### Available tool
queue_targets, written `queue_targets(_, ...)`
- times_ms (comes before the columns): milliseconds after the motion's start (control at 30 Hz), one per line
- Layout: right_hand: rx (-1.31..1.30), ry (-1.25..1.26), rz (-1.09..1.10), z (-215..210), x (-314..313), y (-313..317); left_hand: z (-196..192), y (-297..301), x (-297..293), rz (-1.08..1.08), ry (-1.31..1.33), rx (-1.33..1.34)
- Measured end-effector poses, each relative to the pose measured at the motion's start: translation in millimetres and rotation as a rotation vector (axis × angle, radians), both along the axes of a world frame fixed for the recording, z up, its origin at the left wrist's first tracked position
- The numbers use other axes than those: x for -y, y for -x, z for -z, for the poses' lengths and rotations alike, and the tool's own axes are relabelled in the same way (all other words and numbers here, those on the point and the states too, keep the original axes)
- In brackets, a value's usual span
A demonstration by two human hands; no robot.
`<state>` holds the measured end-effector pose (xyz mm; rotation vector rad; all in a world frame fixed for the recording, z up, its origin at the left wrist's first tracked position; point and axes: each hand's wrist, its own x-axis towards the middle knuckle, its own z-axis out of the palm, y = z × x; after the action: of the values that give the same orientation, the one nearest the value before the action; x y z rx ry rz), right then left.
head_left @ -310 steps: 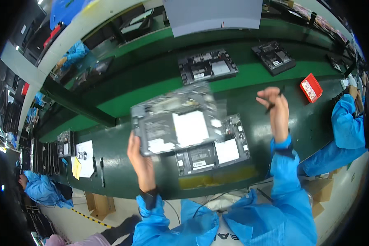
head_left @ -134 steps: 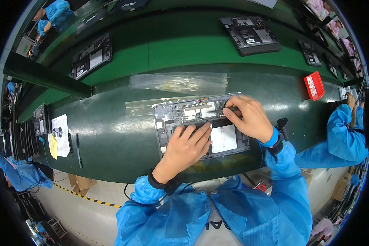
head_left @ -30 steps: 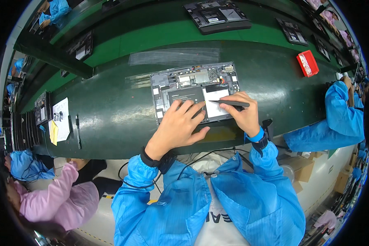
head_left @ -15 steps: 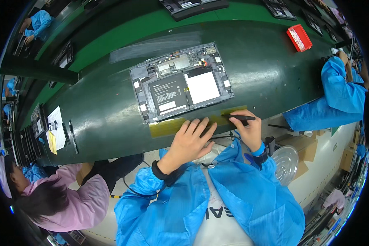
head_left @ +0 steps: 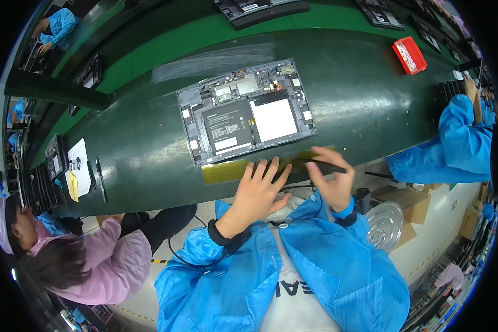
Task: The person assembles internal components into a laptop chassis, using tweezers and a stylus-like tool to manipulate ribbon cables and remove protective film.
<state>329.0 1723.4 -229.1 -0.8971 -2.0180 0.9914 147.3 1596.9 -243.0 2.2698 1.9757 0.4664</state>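
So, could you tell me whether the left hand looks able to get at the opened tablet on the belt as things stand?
Probably yes: the left hand lies flat at the near belt edge, just below the opened tablet, with only a yellow strip between them.

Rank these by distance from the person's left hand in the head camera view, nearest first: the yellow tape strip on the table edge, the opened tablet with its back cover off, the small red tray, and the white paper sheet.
From the left hand:
1. Yellow tape strip, just under the fingertips at the table's near edge.
2. Opened tablet, just beyond the strip.
3. White paper sheet, far off to the left.
4. Small red tray, farthest, up at the far right.
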Motion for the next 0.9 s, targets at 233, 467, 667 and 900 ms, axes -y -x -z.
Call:
queue_targets(233,-0.380,0.345,-0.086,-44.3,-103.7,-37.0,-44.5,15.4,-27.5,-0.031,-0.129,0.181)
queue_targets(467,-0.267,0.422,-0.245,-37.0,-195.7,56.9,-45.4,66.9,-118.8,-0.248,-0.205,0.159)
queue_targets(667,-0.124,0.250,-0.427,-16.0,-216.9,116.9,-45.5,72.3,-121.3,-0.116,-0.156,0.209)
queue_targets(900,0.027,0.149,-0.606,-18.8,-210.6,128.7,-46.5,71.0,-118.7,-0.072,-0.129,0.046)
